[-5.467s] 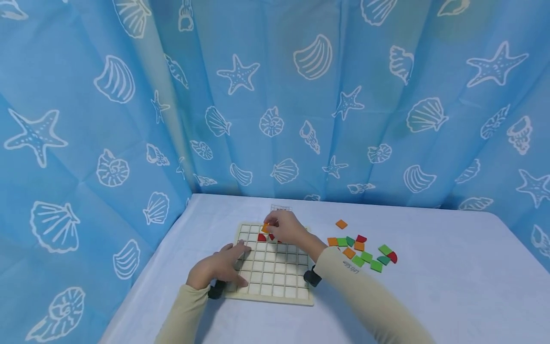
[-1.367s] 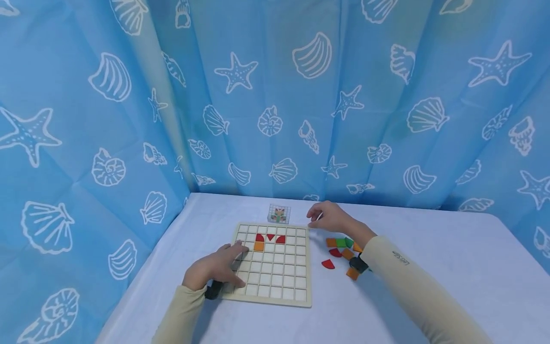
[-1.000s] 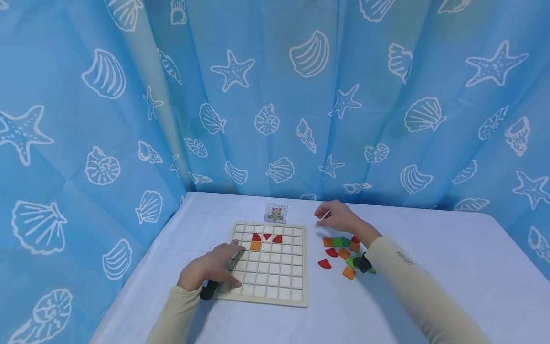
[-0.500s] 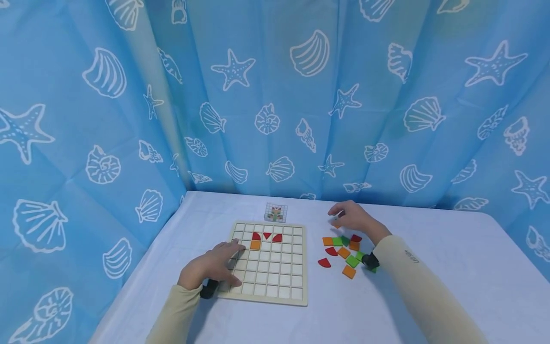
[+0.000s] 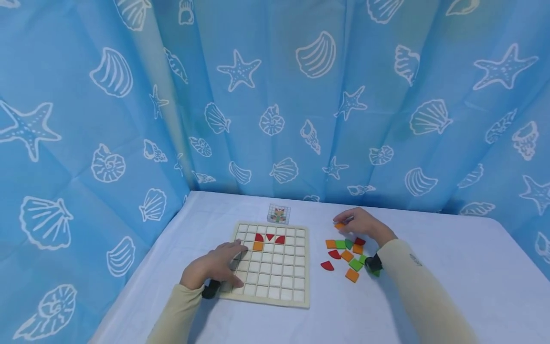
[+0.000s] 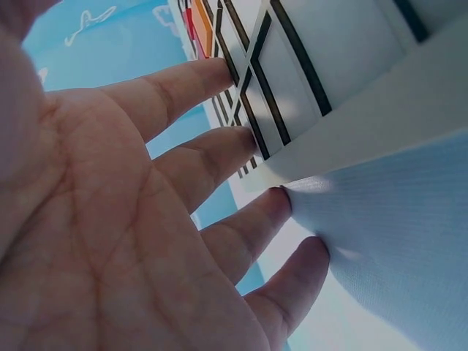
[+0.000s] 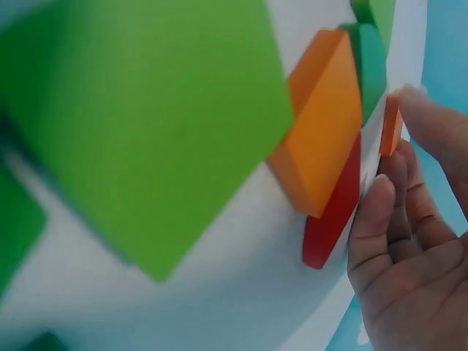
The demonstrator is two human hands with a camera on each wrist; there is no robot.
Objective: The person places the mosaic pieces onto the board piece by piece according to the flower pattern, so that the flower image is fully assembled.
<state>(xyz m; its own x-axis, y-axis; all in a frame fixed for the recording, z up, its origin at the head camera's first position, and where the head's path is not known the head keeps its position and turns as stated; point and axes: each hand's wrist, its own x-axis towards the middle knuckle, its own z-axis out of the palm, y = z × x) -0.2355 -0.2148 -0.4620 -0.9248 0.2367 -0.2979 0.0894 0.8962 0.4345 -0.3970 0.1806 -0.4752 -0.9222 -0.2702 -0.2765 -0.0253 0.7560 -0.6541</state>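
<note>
The cream grid board (image 5: 272, 267) bears two red quarter-round pieces, a small red triangle (image 5: 269, 237) between them, and an orange square (image 5: 258, 246) under the left one. My left hand (image 5: 216, 265) rests with spread fingers on the board's left edge; the left wrist view shows its fingertips against the rim. At the back right, my right hand (image 5: 361, 223) pinches an orange square (image 5: 339, 225) between thumb and fingers, low over the white cloth. In the right wrist view that orange piece (image 7: 392, 126) stands between the thumb and fingertips.
Loose green, orange and red pieces lie right of the board, among them a red quarter-round (image 5: 327, 265) and an orange square (image 5: 352, 275). A small card with a coloured grid pattern (image 5: 279, 214) is behind the board. A blue shell-print curtain (image 5: 283, 119) hangs behind the table.
My right hand has moved from the board to the right, past the loose pieces, and now has hold of the orange square at the back. My left hand has stayed on the board's edge.
</note>
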